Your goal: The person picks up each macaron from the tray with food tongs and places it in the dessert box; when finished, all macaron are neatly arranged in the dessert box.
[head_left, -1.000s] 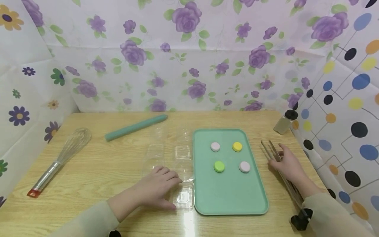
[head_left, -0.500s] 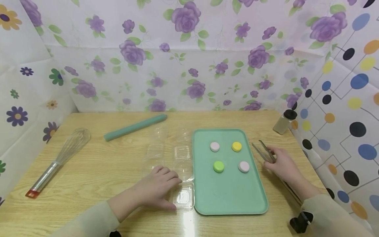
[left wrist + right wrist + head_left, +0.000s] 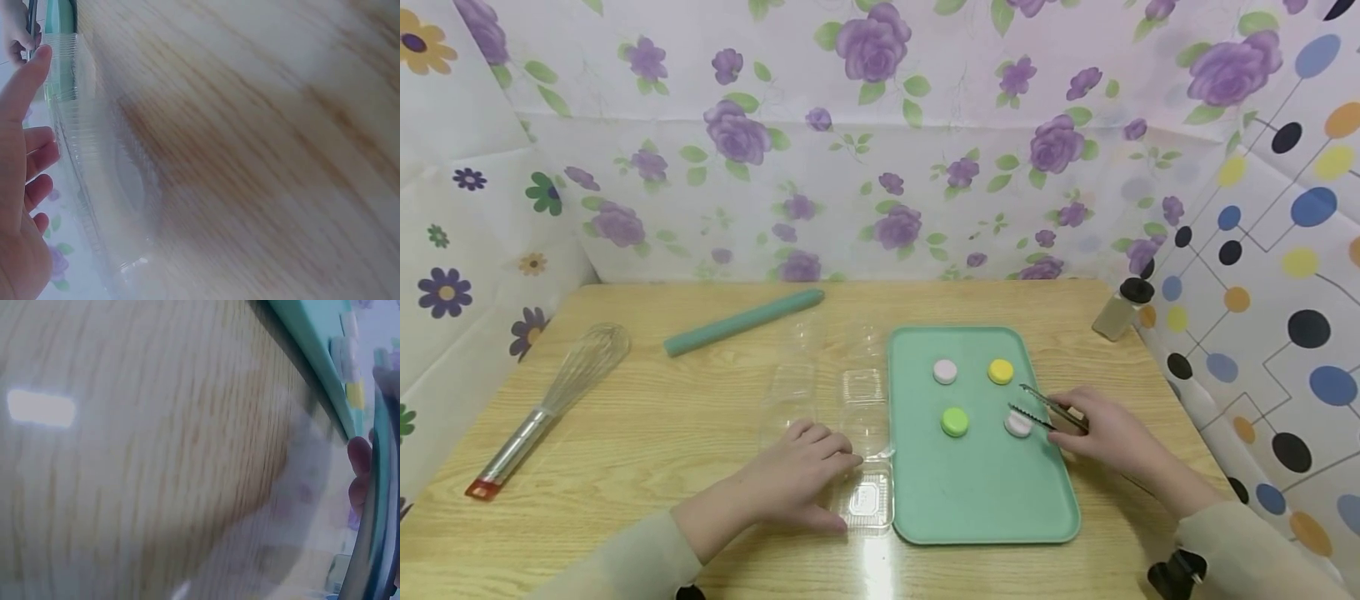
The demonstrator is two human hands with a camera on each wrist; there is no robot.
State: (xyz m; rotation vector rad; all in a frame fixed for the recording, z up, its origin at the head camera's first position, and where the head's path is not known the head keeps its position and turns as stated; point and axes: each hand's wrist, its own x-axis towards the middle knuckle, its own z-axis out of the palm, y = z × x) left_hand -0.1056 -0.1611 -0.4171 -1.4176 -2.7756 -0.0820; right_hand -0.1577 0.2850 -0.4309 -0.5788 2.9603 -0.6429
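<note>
My right hand [image 3: 1112, 433] holds metal tongs [image 3: 1039, 396], their two arms spread apart. The tips reach over the green tray [image 3: 985, 492], one arm overlapping the front-right pale pink macaron [image 3: 1017, 428]. Three more macarons lie on the tray: green [image 3: 955, 422], yellow [image 3: 1000, 372] and another pale pink [image 3: 945, 372]. Left of the tray stands a clear plastic container [image 3: 867, 500] with several compartments. My left hand [image 3: 801, 479] rests at its near-left side, fingers relaxed. In the left wrist view, thumb and fingertips lie along the container's ribbed wall [image 3: 81, 131].
A teal rolling pin [image 3: 745, 322] lies at the back left. The whisk [image 3: 550, 408] with a red handle end lies at far left. At the back right, a black-capped shaker [image 3: 1122, 310] stands near the patterned side cloth. Floral cloth [image 3: 880, 167] hangs behind the table.
My right hand has carried the tongs leftward from beside the tray to over the front-right pink macaron. The left hand and the container have stayed in place.
</note>
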